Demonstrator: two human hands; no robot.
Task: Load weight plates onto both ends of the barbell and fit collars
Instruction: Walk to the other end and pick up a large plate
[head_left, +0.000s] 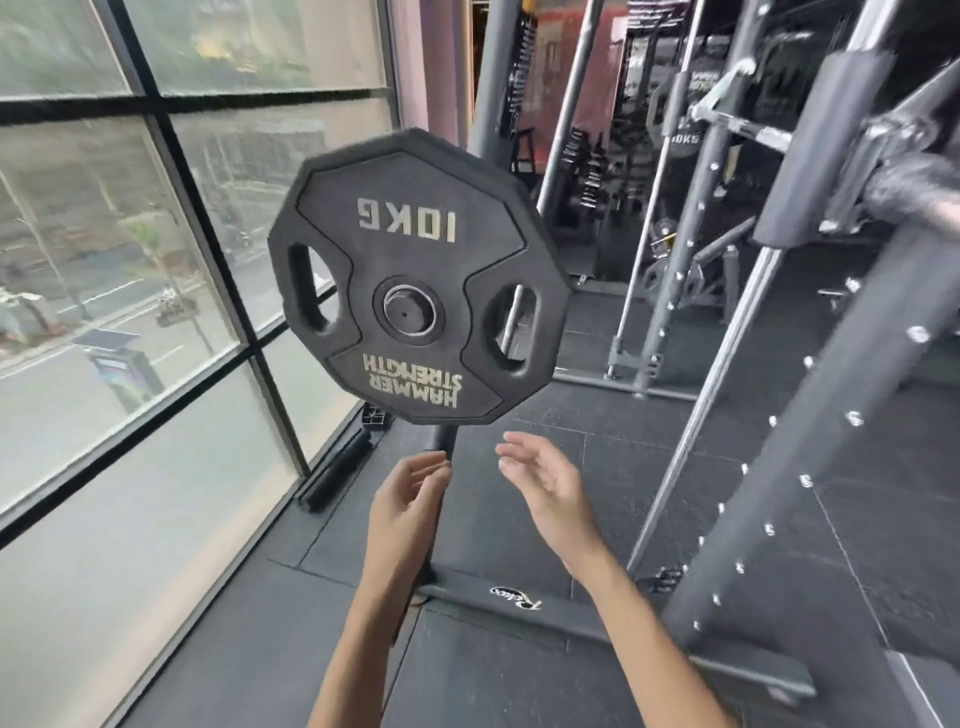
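Head view: one black weight plate (415, 280) sits at the centre of the frame, seated on the end of a bar sleeve (410, 313) whose round tip shows through the plate's hub. Its lettering, "10KG" and "HAMMER STRENGTH", reads upside down, and two oval grip holes flank the hub at 9 and 3 o'clock. Two bare hands hang just below the plate, at its 6 o'clock edge, neither touching it. The left hand (408, 501) has its fingers loosely curled and apart, empty, in front of a thin dark upright post (441, 499). The right hand (545, 483) is spread open, fingers apart, holding nothing. At 3 o'clock stands a black rack upright (810, 415) studded with bolts. A large window (156, 260) fills the 9 o'clock side. Black rubber floor (519, 675) lies underneath.
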